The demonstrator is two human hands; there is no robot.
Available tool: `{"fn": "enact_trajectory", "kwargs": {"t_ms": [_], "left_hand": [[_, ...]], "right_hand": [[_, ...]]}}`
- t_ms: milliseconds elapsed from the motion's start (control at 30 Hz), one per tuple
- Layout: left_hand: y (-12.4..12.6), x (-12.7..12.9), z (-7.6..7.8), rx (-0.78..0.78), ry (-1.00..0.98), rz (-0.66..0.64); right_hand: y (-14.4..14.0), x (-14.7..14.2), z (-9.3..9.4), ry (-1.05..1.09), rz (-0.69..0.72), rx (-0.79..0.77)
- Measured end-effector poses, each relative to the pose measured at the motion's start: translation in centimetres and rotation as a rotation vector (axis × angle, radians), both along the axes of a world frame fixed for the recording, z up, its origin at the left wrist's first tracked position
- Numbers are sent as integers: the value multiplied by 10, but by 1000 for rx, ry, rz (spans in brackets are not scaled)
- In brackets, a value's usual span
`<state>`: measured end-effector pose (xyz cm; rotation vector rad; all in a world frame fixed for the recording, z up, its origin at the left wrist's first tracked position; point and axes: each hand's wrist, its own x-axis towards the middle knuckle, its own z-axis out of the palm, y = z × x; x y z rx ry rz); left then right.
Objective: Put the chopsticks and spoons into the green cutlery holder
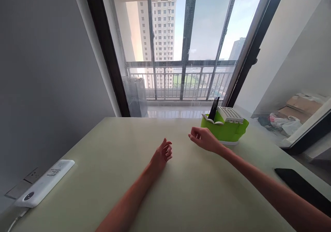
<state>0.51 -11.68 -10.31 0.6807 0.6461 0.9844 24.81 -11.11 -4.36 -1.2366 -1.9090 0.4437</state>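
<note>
My left hand (pixel 161 154) rests at the middle of the pale green table (pixel 181 197). Its thumb points up and its fingers are loosely bent and apart, with nothing in them. Farther right, my right hand (pixel 203 139) is held with curled fingers, in a loose fist. I see nothing sticking out of it. Just beyond it stands a green and white holder (pixel 222 131), partly covered by this hand. Black chopsticks or similar thin sticks (pixel 213 109) stand upright in its left part, and a white slotted block (pixel 230 114) fills its right part.
A white power strip (pixel 49 180) lies along the table's left edge, its cord running down. At the right edge lies a flat black object (pixel 300 187). Beyond the table are sliding glass doors (pixel 190 46) and, at right, cardboard (pixel 302 108) and bags on the floor.
</note>
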Motion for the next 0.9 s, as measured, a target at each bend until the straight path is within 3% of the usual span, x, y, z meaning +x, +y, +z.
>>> {"fn": "enact_trajectory", "kwargs": {"t_ms": [167,300,533,900], "left_hand": [[2,-1,-1,86,91,32],[3,1,-4,257,322,123],[0,8,-9,404,538,102],[-14,11,-2,628,886,76]], "right_hand": [[-7,-21,-70,119,41,-169],[-5,-20,-96,219,-11,-252],[-10,-15,-106,303,-84,-270],[-14,-19,-105,312,-101,-233]]}}
